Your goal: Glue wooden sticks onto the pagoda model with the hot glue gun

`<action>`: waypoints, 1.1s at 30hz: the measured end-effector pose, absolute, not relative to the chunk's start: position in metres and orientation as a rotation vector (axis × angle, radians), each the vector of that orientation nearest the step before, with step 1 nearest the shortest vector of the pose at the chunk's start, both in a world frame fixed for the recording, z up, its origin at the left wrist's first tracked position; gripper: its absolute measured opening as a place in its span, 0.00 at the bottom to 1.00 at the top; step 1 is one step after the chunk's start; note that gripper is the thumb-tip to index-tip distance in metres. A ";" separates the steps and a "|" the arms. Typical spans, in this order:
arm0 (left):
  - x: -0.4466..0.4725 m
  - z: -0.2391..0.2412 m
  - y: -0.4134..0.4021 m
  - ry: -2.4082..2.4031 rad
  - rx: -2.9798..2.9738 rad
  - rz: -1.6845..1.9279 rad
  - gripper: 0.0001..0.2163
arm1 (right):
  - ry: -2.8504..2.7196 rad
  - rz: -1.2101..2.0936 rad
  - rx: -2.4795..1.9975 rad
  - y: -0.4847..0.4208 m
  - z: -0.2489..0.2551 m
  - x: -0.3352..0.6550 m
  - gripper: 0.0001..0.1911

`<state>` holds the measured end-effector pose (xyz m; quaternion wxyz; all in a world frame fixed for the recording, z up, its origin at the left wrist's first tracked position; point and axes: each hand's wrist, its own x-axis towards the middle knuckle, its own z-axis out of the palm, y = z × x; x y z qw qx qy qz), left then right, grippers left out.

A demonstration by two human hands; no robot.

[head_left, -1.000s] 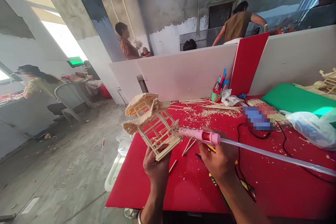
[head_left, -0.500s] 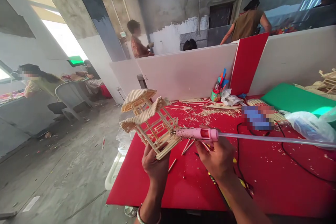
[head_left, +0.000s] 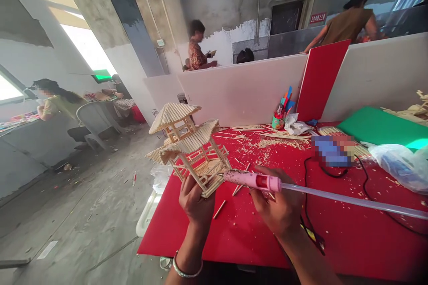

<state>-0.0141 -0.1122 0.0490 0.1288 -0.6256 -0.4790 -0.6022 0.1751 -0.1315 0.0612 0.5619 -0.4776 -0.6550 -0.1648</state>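
My left hand (head_left: pixel 195 198) is closed round the base of a small pavilion model (head_left: pixel 192 142) built of pale wooden sticks, with two tiers of roof. It is held up over the table's left part, tilted a little. A pink glue gun (head_left: pixel 250 180) lies in the grip of my right hand (head_left: pixel 279 205). Its nozzle points left and meets the near lower edge of the model; whether it touches I cannot tell. From the gun's back a long clear glue stick (head_left: pixel 347 200) runs out to the right.
On the red table (head_left: pixel 254 236) lie loose sticks (head_left: pixel 219 209), crumbs, a black cable (head_left: pixel 306 200) and a green board (head_left: pixel 384 127). A pen cup (head_left: pixel 277 121) stands near the white partition (head_left: pixel 240 93). Plastic bags (head_left: pixel 397 164) are at the right. Several people sit or stand beyond.
My left hand has turned and tipped the pavilion model, so its upper roof shows more fully. The gun has shifted slightly down, and its glue stick slopes lower at the right.
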 end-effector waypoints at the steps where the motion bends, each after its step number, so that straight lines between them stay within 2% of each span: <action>1: -0.014 0.049 -0.112 -1.390 -1.823 -1.740 0.03 | -1.534 -0.421 -1.134 -0.132 0.061 0.175 0.15; 8: -0.009 0.052 -0.109 -1.323 -1.821 -1.616 0.03 | -1.516 -0.666 -1.204 -0.127 0.060 0.169 0.14; 15: -0.003 0.056 -0.110 -1.332 -1.833 -1.519 0.05 | -1.572 -0.600 -1.193 -0.131 0.056 0.169 0.14; 22: -0.008 0.062 -0.104 -1.457 -1.800 -1.037 0.13 | -1.716 -0.733 -1.333 -0.121 0.068 0.183 0.13; 29: -0.011 0.076 -0.091 -1.529 -1.959 -0.750 0.11 | -1.876 -0.831 -1.354 -0.102 0.081 0.190 0.11; 33: -0.010 0.085 -0.083 -1.591 -2.072 -0.617 0.10 | -1.988 -0.775 -1.379 -0.101 0.085 0.198 0.12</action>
